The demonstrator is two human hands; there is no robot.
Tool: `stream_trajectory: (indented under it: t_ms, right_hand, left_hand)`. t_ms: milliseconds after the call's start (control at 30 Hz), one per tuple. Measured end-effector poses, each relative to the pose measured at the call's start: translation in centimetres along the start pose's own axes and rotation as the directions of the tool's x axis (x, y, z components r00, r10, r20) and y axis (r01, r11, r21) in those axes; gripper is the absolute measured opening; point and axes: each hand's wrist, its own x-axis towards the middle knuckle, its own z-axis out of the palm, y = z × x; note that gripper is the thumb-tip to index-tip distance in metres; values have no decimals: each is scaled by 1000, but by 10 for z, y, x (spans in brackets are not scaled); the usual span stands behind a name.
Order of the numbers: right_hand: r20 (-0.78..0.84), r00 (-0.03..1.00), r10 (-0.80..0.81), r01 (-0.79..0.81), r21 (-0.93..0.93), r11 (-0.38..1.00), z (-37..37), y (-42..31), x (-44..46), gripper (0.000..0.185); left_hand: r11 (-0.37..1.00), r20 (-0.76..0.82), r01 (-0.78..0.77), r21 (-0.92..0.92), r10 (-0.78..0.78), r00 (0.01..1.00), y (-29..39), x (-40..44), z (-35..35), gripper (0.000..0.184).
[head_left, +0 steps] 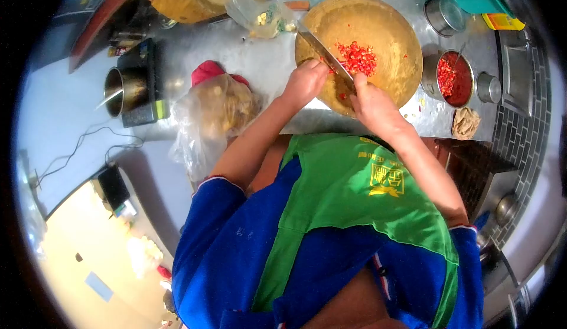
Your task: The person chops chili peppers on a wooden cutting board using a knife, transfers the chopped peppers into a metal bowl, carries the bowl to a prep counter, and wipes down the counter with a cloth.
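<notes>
My right hand [376,106] is closed around the handle end of a kitchen knife [325,51]. The blade slants up and left over a round wooden chopping board [393,28]. Chopped red chilies [358,59] lie in a small heap on the board, just right of the blade, with a few loose bits around them. On the blade's other side, my left hand [307,83] rests at the board's left edge. Its fingers are curled together close to the blade, and what they hold, if anything, is hidden.
On the metal table stand a pot of chopped chilies [447,78], a lidded tin [446,16], a small metal cup [488,87] and a crumpled cloth [466,123]. Left are a filled plastic bag [221,107], a smaller bag [254,16] and a dark pot [125,91].
</notes>
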Motion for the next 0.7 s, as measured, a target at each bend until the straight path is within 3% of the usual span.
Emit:
stream_trajectory:
  t_ms: [100,300,600,667,700]
  right_hand:
    - [23,999,38,-37,-67,997,24,12,4,28]
    - [42,999,0,0,-15,1000,8,10,5,28]
    - [62,991,119,-122,58,991,20,17,4,28]
    - [16,997,75,-76,79,994,9,22,3,26]
    - [-3,999,54,-54,90,995,4,24,2,25]
  left_hand:
    - [1000,5,25,1,-25,1000,0,0,1,6]
    - [999,-48,22,-24,-23,999,2,0,-1,6]
    - [999,-85,35,-18,-37,996,1,-5,5,6]
    - [996,-91,74,-41,-77,993,10,-9,4,7]
    - [999,-92,20,-47,-24,995,17,-10,2,8]
